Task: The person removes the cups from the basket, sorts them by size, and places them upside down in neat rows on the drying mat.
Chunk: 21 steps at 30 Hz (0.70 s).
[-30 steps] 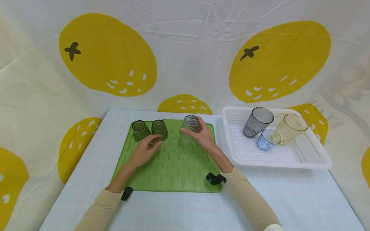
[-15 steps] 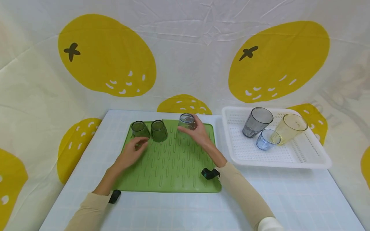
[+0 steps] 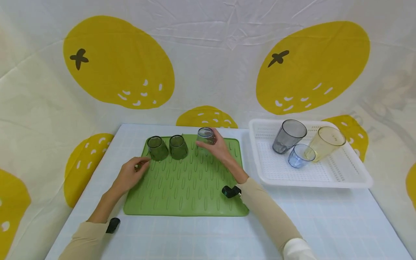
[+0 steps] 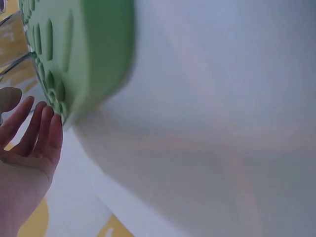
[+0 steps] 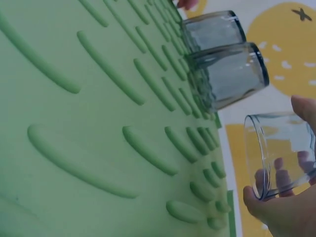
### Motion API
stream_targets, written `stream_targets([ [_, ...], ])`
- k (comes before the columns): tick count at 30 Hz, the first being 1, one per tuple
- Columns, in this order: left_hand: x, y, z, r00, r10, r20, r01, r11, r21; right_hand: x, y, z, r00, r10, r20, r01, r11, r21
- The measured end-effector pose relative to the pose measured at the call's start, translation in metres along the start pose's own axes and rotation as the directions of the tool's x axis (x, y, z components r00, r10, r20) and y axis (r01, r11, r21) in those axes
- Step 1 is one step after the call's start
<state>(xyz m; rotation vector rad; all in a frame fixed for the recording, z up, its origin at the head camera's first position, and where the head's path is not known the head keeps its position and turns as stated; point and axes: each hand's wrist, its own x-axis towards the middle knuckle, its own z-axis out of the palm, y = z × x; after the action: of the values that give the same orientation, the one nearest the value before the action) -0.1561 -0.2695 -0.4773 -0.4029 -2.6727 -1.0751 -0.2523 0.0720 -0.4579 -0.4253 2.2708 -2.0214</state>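
Note:
My right hand (image 3: 218,147) grips a pale clear glass (image 3: 204,135) by its sides, thumb on one side and fingers round the other. The glass is upside down, its rim toward the green ribbed mat (image 3: 195,180); in the right wrist view, the rim (image 5: 254,158) shows a small gap from the mat. To its left, two short smoky glasses (image 3: 157,148) (image 5: 227,74) stand upside down side by side at the mat's back left. My left hand (image 3: 130,174) holds nothing, fingers loosely bent, at the mat's left edge beside the leftmost glass.
A white perforated basket (image 3: 263,177) stands at the right of the table. In it lean a tall grey glass (image 3: 289,136), a small blue glass (image 3: 300,157) and a tall yellow glass (image 3: 326,144). A patterned cloth (image 3: 217,43) hangs behind the table.
My right hand has carried the clear glass left, toward the two smoky glasses. My left hand has drawn away from those glasses, leftward to the mat's edge.

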Motion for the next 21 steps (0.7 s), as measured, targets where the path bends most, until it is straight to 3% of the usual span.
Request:
stream_targets([
  [14,0.003,-0.014,-0.01,0.998,-0.022,0.058,0.021,1.0,0.02,0.006,0.018,0.009,1.0,0.014,0.025,-0.012,0.999,-0.046],
  [21,0.003,-0.021,-0.009,0.995,0.063,0.077,-0.064,0.998,0.02,0.006,0.019,0.01,0.999,0.016,0.041,-0.014,0.999,-0.042],
])
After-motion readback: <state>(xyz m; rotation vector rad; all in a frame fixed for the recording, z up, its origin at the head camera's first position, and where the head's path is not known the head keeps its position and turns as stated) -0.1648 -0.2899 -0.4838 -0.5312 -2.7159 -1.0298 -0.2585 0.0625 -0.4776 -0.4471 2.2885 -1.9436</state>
